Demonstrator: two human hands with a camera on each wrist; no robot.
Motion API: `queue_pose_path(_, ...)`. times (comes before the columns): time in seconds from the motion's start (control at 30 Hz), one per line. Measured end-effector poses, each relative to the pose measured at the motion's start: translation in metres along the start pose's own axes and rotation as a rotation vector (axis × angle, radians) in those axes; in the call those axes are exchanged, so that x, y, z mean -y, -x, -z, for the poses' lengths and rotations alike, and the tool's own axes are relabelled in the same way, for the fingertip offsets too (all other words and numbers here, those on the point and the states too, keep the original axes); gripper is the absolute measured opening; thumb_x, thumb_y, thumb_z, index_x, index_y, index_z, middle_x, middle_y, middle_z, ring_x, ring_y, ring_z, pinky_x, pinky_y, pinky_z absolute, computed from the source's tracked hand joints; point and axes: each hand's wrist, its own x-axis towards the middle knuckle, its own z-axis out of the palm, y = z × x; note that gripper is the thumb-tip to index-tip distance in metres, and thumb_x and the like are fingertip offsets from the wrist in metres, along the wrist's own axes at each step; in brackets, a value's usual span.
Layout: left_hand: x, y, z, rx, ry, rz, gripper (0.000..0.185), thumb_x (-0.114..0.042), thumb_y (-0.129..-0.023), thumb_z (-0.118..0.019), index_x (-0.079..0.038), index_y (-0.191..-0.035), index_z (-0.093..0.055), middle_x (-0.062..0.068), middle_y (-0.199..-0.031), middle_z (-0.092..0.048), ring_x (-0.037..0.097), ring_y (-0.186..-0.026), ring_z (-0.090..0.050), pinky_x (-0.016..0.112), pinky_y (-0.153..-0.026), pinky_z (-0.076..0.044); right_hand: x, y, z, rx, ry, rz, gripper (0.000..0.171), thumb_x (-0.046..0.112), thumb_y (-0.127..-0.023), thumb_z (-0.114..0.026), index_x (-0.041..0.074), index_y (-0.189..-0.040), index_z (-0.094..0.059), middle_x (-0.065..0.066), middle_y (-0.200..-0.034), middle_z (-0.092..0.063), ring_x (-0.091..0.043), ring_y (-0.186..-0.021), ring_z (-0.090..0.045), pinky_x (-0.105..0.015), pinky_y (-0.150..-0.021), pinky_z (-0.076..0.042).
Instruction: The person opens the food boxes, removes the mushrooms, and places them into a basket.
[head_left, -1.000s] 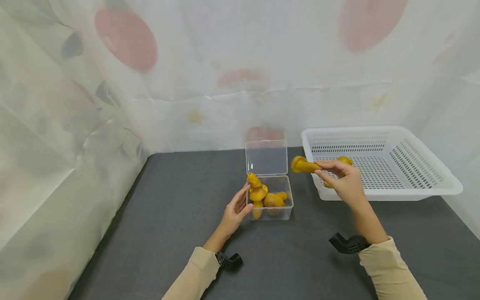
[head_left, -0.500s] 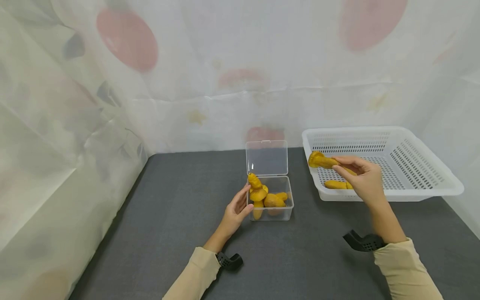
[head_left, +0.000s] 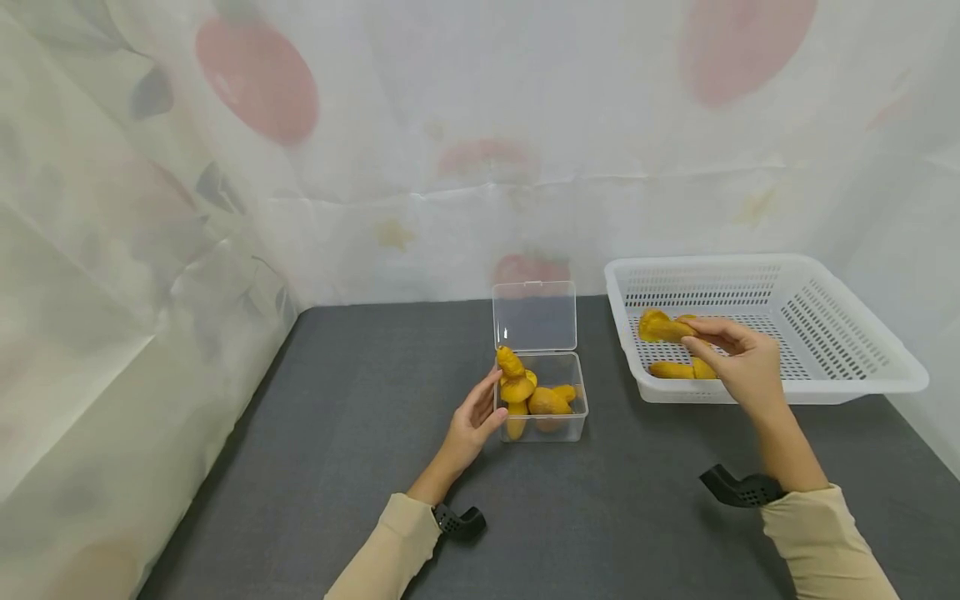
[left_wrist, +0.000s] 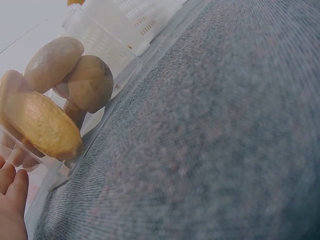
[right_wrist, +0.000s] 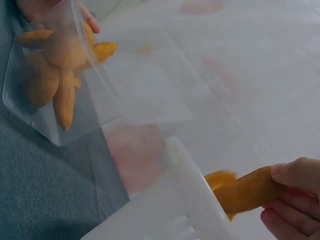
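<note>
Right hand holds a mushroom over the basket; left hand rests at the box.

The right hand (head_left: 738, 360) pinches a yellow mushroom (head_left: 662, 327) between its fingers, just above the floor of the white basket (head_left: 862, 342), where more mushrooms (head_left: 678, 370) lie. The left hand (head_left: 472, 417) has relaxed, nearly straight fingers and touches the left wall of the clear box (head_left: 573, 425). This box stands on the grey table (head_left: 360, 433) with its lid up, and several mushrooms are piled inside it.
</note>
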Motion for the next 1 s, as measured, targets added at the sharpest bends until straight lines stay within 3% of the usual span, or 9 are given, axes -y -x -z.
queue_pose_path(0.23,-0.001,0.0,0.0,0.005,0.01,0.018,0.057,-0.007,-0.097,-0.054,-0.005,-0.15,-0.031,0.019,-0.161,-0.02,0.033,-0.148,-0.022,0.009,-0.112,-0.028,0.0,0.005,-0.001,0.097,0.03,-0.091,0.024,-0.016,-0.077,-0.069,-0.019,-0.1,-0.065,0.029,-0.094,-0.07,0.013,-0.088,-0.067,-0.003,-0.077,-0.051)
queue_pose_path(0.43,-0.002,0.0,0.0,0.009,0.004,0.011,0.058,-0.008,-0.098,-0.054,-0.004,-0.15,-0.03,0.02,-0.161,-0.02,0.036,-0.148,-0.021,0.015,-0.115,-0.028,0.005,0.008,-0.007,0.14,0.034,-0.09,0.02,-0.015,-0.08,-0.067,-0.019,-0.099,-0.065,0.032,-0.093,-0.068,0.015,-0.084,-0.066,-0.003,-0.072,-0.052)
queue_pose_path(0.73,-0.001,0.001,0.001,0.009,0.005,0.006,0.058,-0.014,-0.098,-0.055,-0.004,-0.15,-0.03,0.019,-0.162,-0.019,0.036,-0.148,-0.021,0.016,-0.116,-0.028,0.015,0.013,-0.021,0.208,-0.038,-0.07,0.017,-0.015,-0.083,-0.063,-0.018,-0.1,-0.065,0.027,-0.095,-0.071,0.011,-0.085,-0.068,-0.006,-0.074,-0.053)
queue_pose_path(0.87,-0.001,0.001,0.001,0.007,0.005,0.008,0.058,-0.013,-0.098,-0.055,-0.005,-0.15,-0.031,0.018,-0.161,-0.02,0.035,-0.148,-0.021,0.014,-0.115,-0.028,0.02,0.014,-0.028,0.241,-0.073,-0.087,0.017,-0.013,-0.083,-0.063,-0.018,-0.1,-0.065,0.025,-0.095,-0.072,0.009,-0.085,-0.069,-0.007,-0.073,-0.054)
queue_pose_path(1.0,-0.002,0.001,0.001,0.008,-0.006,-0.002,0.057,-0.012,-0.098,-0.054,-0.004,-0.15,-0.031,0.02,-0.161,-0.021,0.036,-0.148,-0.022,0.02,-0.117,-0.029,0.023,0.015,-0.034,0.259,-0.072,-0.113,0.018,-0.01,-0.085,-0.064,-0.017,-0.102,-0.065,0.027,-0.095,-0.071,0.01,-0.085,-0.069,-0.007,-0.074,-0.054)
